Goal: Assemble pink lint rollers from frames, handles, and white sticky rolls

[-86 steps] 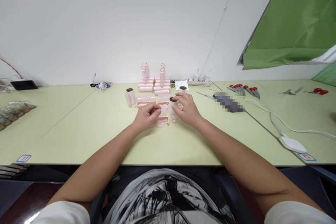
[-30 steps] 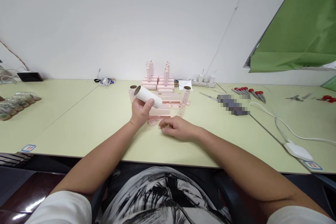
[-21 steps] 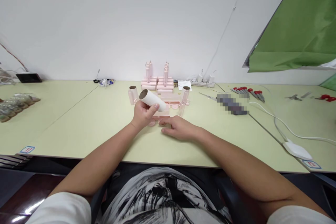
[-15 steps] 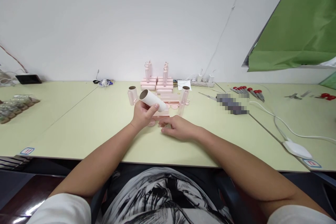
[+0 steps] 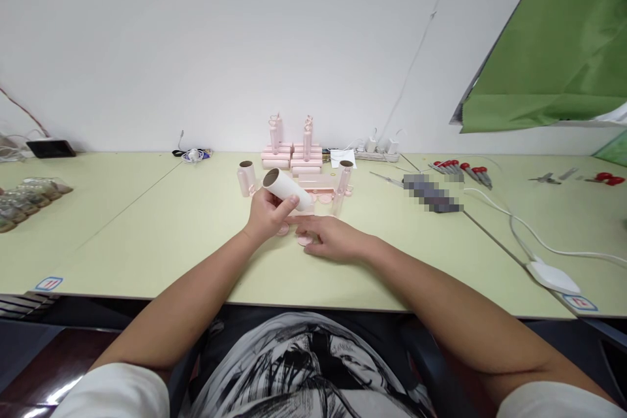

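My left hand is wrapped round a white cardboard tube, tilted with its open end up and to the left. Lower and to the right, my right hand has its thumb and fingertips at the edges of a pink round disc close to the tabletop. Another pink disc lies just left of it, partly under my left hand. Behind my hands is a pink flat piece, with more small pink discs in front of it.
Upright tubes stand left and right of the pink pieces. Pink cylinders are stacked by the wall. A power strip, red-ended tools, a blurred dark object and a white cable box lie to the right.
My right hand's fingers have come down and parted round a pink disc, which now shows between them. My left hand keeps the tube almost where it was.
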Demonstrator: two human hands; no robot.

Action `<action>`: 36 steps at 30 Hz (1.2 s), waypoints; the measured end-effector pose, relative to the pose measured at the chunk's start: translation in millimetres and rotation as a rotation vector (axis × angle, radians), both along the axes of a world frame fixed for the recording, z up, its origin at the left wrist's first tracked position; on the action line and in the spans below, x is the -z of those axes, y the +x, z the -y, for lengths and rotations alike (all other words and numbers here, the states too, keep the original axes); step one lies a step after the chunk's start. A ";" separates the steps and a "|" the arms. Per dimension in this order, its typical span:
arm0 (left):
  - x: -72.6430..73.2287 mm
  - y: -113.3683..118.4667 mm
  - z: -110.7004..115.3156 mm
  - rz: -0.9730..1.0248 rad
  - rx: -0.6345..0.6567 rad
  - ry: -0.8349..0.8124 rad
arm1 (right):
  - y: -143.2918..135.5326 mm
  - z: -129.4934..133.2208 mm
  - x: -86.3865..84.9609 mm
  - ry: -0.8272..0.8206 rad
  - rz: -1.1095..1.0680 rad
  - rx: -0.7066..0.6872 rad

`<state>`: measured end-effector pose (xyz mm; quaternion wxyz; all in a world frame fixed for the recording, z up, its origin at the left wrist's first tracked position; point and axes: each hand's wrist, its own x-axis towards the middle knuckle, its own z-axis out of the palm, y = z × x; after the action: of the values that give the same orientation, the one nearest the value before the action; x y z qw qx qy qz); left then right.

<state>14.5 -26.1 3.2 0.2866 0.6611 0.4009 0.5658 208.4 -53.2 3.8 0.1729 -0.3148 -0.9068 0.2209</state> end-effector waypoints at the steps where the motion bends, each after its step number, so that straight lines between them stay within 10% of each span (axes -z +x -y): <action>1: -0.2 0.0 0.2 -0.007 0.002 0.001 | 0.4 0.1 0.1 0.010 0.025 -0.003; 36: -2.5 2.1 1.6 -0.090 0.018 0.010 | 0.1 -2.4 9.6 0.050 0.054 -0.082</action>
<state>16.6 -27.7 5.7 0.2699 0.6908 0.4047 0.5349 208.5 -50.8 -5.7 0.1469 -0.2786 -0.9285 0.1967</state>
